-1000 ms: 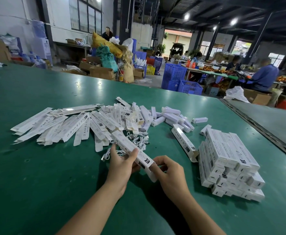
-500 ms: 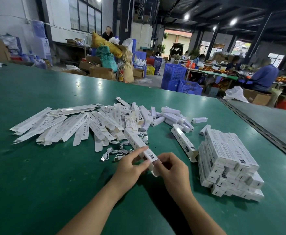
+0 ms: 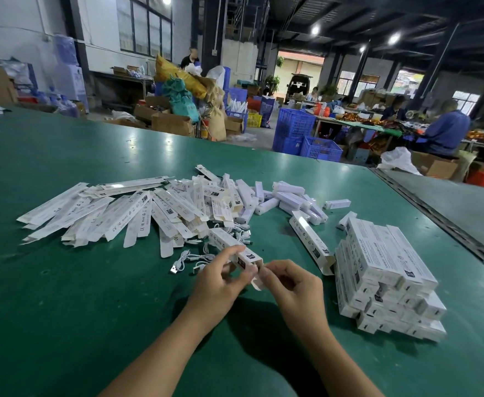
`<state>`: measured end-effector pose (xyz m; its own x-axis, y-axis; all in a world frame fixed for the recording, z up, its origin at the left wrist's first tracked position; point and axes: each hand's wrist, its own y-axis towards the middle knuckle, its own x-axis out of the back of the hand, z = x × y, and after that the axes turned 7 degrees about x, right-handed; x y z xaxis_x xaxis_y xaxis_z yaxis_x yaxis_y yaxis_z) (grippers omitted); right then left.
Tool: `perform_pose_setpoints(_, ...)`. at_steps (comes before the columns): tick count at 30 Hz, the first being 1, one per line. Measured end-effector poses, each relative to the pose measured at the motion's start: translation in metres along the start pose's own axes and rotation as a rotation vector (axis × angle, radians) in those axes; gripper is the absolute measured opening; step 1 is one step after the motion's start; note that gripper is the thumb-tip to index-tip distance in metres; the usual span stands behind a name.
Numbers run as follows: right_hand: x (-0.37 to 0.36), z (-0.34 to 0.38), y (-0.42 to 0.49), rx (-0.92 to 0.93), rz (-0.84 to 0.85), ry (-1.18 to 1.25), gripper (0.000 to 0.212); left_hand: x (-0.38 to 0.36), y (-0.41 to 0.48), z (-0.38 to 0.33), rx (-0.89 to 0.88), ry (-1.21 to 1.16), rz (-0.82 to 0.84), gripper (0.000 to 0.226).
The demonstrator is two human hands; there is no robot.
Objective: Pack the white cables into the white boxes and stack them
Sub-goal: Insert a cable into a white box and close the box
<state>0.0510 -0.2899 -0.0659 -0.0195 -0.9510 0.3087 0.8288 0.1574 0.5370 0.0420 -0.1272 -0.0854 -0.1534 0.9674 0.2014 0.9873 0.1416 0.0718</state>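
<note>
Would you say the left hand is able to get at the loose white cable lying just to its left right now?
Probably not yet: the left hand grips the white box, so it is occupied. The cable lies close, uncovered on the green table.

White boxes point(image 3: 384, 270), white cables point(image 3: 195, 257), green table point(image 3: 63, 296), blue crates point(image 3: 306, 136).

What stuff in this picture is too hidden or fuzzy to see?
Head view: the contents of the long white cardboard box, held by the left hand and right hand; its own walls hide them.
Head view: print on the stack of white boxes is too small to read.
Head view: the right hand's fingertips are blurred at the box flap.
</note>
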Motion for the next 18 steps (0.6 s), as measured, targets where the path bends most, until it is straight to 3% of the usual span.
perform_pose_setpoints(6, 0.0031, 0.0025, 0.0002, 0.186, 0.179, -0.157, 0.02, 0.0027, 0.0014, 0.0003, -0.043, -0.032, -0.023, 0.037)
perform_pose_setpoints(10, 0.0083, 0.0007, 0.002, 0.23, 0.264, -0.223, 0.042, 0.0027, 0.0032, 0.0022, -0.068, -0.05, -0.051, 0.042)
perform_pose_setpoints(15, 0.0057, 0.0014, 0.0034, 0.313, 0.132, -0.214, 0.021, 0.0017, 0.0015, 0.0002, -0.075, -0.045, -0.002, 0.035)
perform_pose_setpoints(18, 0.0025, 0.0002, 0.0026, 0.237, 0.029, -0.195, 0.027, -0.0014, -0.0011, -0.0038, -0.079, -0.075, 0.01, 0.023)
